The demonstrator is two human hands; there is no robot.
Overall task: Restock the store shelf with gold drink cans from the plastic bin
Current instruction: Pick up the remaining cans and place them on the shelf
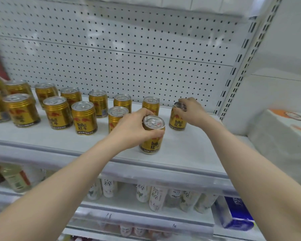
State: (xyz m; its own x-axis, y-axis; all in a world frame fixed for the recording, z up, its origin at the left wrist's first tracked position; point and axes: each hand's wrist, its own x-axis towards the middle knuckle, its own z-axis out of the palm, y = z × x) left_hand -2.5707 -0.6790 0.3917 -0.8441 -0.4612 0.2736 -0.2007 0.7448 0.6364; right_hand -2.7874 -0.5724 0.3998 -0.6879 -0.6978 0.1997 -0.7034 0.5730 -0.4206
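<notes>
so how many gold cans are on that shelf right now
14 in view: 7 along the back row, 5 free in the front row, one in the left hand and one under the right hand. More may sit past the left edge.

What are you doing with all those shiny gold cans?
A person is filling a store shelf with gold drink cans. The left hand grips one can near the shelf's front edge, and the right hand holds another can by its top, further back. More gold cans already stand in two rows to the left.
</notes>
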